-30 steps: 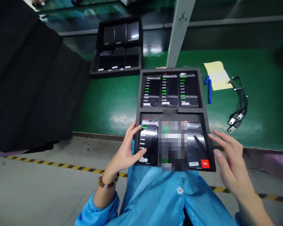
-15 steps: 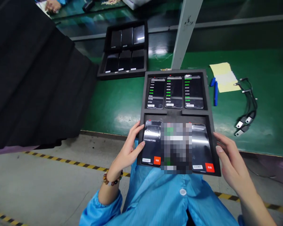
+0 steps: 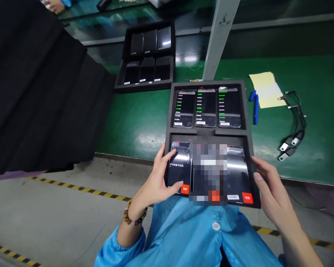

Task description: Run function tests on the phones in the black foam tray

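Observation:
A black foam tray (image 3: 249,139) of smartphones lies at the table's front edge, close to my blue coat. My left hand (image 3: 157,178) rests over the front-left phone (image 3: 179,172), fingers spread; its thumb touches the screen beside a red button and its index finger lies near the top. My right hand (image 3: 275,191) grips the tray's right edge, thumb on top. The front-right phone (image 3: 237,176) also shows a red button. A blurred patch hides the front middle slot. Three phones (image 3: 206,109) with lists of white and green text fill the back row.
Another black tray (image 3: 173,74) of dark phones stands farther back. On the green table (image 3: 323,111) to the right are yellow paper (image 3: 263,79), a blue pen (image 3: 256,109) and black cables (image 3: 302,122). A metal post (image 3: 218,40) rises behind; black cloth (image 3: 44,92) hangs left.
My left hand has moved from the tray's left edge onto the front-left phone, its thumb now low on the screen. Red now shows in the blurred patch. My right hand stays on the tray.

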